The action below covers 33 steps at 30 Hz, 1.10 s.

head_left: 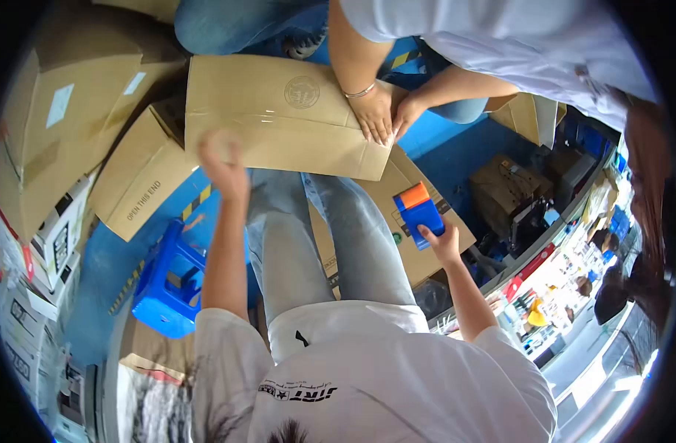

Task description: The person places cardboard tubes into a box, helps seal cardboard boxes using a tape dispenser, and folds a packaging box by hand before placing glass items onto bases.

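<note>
A closed brown cardboard box (pixel 238 96) lies across the front of my knees. My left hand (pixel 223 166) is raised at the box's left end, its fingers smeared by motion. I cannot tell whether it touches the cardboard. In my right hand (pixel 443 238) is a blue block-shaped tool with an orange end (pixel 419 215), held out to the right of my thigh. Another person's two hands (pixel 386 118) press on the right end of the box, the fingers close together at its edge.
To the left stand a carton marked "OPEN THIS END" (pixel 138 177) and a larger carton (pixel 79 103). A blue plastic stool (pixel 168 288) is below them. More cardboard (pixel 456 240) lies under the tool. Further right are a worn box (pixel 504 184) and cluttered shelves (pixel 545 314).
</note>
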Available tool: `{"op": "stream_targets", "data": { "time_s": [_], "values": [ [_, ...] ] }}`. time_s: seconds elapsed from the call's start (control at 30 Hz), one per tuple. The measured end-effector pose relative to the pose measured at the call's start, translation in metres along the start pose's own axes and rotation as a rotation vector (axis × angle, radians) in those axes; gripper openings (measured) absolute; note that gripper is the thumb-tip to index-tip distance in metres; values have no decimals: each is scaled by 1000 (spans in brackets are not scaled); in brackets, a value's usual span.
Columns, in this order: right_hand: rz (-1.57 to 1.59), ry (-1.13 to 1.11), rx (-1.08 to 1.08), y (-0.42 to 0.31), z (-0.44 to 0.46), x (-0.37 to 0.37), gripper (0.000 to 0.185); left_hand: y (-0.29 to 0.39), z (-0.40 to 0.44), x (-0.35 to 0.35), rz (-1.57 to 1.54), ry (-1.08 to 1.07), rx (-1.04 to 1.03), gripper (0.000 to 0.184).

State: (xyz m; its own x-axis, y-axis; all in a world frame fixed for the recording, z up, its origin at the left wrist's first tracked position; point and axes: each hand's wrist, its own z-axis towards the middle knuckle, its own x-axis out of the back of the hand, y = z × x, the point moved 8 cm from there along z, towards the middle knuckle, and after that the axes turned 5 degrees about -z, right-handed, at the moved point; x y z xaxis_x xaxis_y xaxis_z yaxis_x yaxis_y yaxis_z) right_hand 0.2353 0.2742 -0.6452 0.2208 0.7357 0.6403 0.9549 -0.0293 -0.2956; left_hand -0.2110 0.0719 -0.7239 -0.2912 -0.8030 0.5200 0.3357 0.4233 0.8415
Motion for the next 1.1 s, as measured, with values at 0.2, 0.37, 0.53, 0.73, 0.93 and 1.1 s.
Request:
{"op": "stream_targets", "data": {
  "time_s": [0.2, 0.37, 0.53, 0.73, 0.93, 1.1],
  "values": [
    [382, 67, 83, -63, -48, -26, 44, 120, -111, -118, -690, -1018, 487, 28],
    [364, 66, 52, -82, -76, -30, 45, 143, -135, -133, -717, -1413, 874, 29],
    [436, 163, 80, -97, -94, -20, 46, 168, -123, -127, -564, -1586, 890, 26],
    [562, 265, 60, -79, -104, -30, 47, 155, -136, -166, -281, -1743, 670, 22],
    [641, 402, -186, -43, -77, -37, 50, 152, -141, -231, -56, -1620, 291, 15],
    [777, 342, -282, -9, -89, -55, 51, 153, -60, -320, 143, -1442, -19, 12]
  ]
}}
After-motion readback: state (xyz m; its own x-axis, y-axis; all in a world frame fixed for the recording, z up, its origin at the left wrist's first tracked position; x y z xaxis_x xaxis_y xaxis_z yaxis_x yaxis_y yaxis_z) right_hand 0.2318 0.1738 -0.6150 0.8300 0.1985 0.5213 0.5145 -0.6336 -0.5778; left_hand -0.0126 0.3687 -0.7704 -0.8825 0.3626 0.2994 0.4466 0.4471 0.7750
